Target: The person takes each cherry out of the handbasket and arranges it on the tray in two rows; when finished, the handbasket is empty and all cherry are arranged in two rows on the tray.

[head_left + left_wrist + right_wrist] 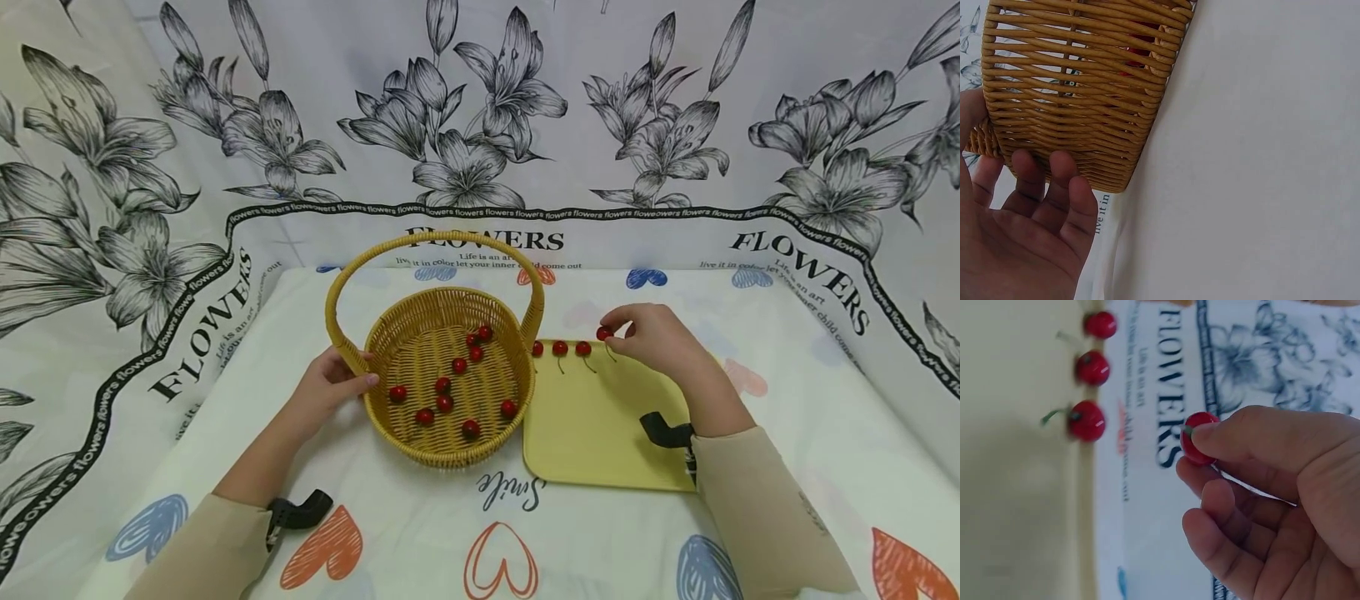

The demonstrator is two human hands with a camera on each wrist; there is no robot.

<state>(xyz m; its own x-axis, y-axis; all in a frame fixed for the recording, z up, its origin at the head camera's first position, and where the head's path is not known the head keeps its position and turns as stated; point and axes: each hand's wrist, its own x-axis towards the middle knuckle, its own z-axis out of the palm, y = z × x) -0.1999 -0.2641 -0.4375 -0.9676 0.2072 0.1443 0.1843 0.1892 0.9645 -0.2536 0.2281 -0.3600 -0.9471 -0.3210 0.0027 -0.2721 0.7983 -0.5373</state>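
A round woven basket (450, 457) with a tall handle stands on the table, several red cherries (459, 365) scattered over its bottom. My left hand (326, 392) holds its left side at the foot of the handle, thumb over the rim; in the left wrist view the fingers (1063, 181) curl below the woven wall (1085, 81). Between thumb and forefinger, my right hand (660, 337) pinches one cherry (1200, 439) by the far edge of a yellow tray (600, 433). Left of it, 3 cherries (1087, 420) with green stems sit in a row along that edge.
The tray lies just right of the basket, which overlaps its left edge. A white cloth (420, 533) printed with hearts covers the table. Behind it hangs a flower-printed curtain (570, 183). The basket's handle (442, 237) arches high above its bowl.
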